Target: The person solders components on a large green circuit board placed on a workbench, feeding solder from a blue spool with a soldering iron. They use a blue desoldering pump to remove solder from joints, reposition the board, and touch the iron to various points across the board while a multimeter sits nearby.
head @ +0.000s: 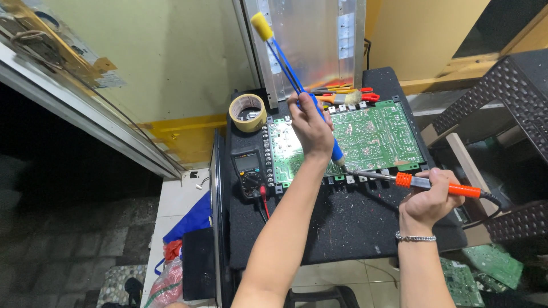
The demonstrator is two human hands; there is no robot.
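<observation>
Two bare hands work over a green circuit board (377, 137). Right grip (428, 199) clamps an orange soldering iron (422, 182), lying level, tip pointing left at the board's near edge. Beyond, left grip (311, 122) clamps a blue desoldering pump (297, 80), nozzle down beside that tip, yellow plunger angled up-left.

Two bare forearms reach forward from the bottom of the frame. The left arm stretches long and nearly straight, angled up and to the right, its hand (311, 126) turned back-side up with the fingers curled shut in a grip and the wrist slightly bent. The right arm rises more steeply, a thin chain bracelet circling its wrist; the right hand (429, 197) sits lower and nearer, fingers closed in a pen-like grip, knuckles leftward.
</observation>
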